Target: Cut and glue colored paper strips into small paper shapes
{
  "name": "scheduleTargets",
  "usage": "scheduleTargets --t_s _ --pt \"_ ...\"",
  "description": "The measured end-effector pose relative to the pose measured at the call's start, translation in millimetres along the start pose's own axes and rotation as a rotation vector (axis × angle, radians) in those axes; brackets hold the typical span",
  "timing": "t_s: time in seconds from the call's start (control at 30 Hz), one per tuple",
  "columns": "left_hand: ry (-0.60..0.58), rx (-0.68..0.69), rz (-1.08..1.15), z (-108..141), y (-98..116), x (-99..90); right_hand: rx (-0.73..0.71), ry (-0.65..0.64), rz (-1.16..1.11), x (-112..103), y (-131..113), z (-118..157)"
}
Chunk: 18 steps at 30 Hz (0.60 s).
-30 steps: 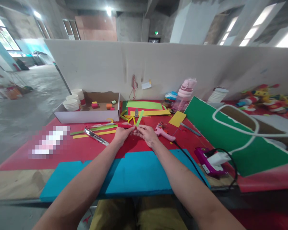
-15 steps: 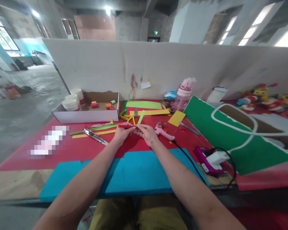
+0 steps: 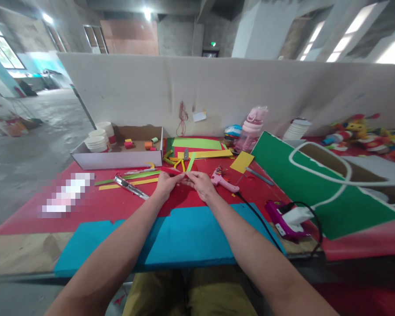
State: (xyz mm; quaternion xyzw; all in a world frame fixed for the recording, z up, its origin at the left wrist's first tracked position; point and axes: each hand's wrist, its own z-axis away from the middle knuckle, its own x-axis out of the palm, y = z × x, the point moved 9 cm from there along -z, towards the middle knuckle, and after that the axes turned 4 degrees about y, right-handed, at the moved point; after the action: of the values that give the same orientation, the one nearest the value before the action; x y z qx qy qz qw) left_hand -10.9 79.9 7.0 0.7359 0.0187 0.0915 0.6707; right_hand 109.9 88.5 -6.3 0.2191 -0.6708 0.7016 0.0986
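My left hand (image 3: 166, 185) is pinched on a red paper strip (image 3: 170, 170), whose end juts out to the left above the fingers. Close beside it, my right hand (image 3: 201, 184) grips a light green paper strip (image 3: 191, 162) that points up and away. The fingertips of both hands meet where the two strips come together; whether the strips touch is too small to tell. Just beyond the hands lie pliers with yellow handles (image 3: 181, 164). A pink glue gun (image 3: 224, 181) rests right of my right hand, and a utility knife (image 3: 131, 188) lies left of my left hand.
White cups (image 3: 96, 143) and small paper rolls sit in a shallow box (image 3: 118, 160). Blue foam sheet (image 3: 197, 241) covers the near edge. On the right are a purple power strip (image 3: 288, 221), a green board (image 3: 316, 193) and a white cable. A pink bottle (image 3: 251, 127) stands behind.
The red strip now slants, its left end slightly higher. The green strip has shifted a little to the left. Both hands keep their hold in nearly the same place.
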Motion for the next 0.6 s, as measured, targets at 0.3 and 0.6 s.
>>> scheduleTargets --t_s 0.3,0.6 --pt "0.047 -0.004 -0.084 -1.5 -0.5 -6.7 -0.044 0.004 0.086 1.4 -2.4 0.2" --pt "-0.037 0.017 0.02 -3.6 -6.7 0.8 -0.102 0.083 0.149 -5.2 -6.2 -2.7"
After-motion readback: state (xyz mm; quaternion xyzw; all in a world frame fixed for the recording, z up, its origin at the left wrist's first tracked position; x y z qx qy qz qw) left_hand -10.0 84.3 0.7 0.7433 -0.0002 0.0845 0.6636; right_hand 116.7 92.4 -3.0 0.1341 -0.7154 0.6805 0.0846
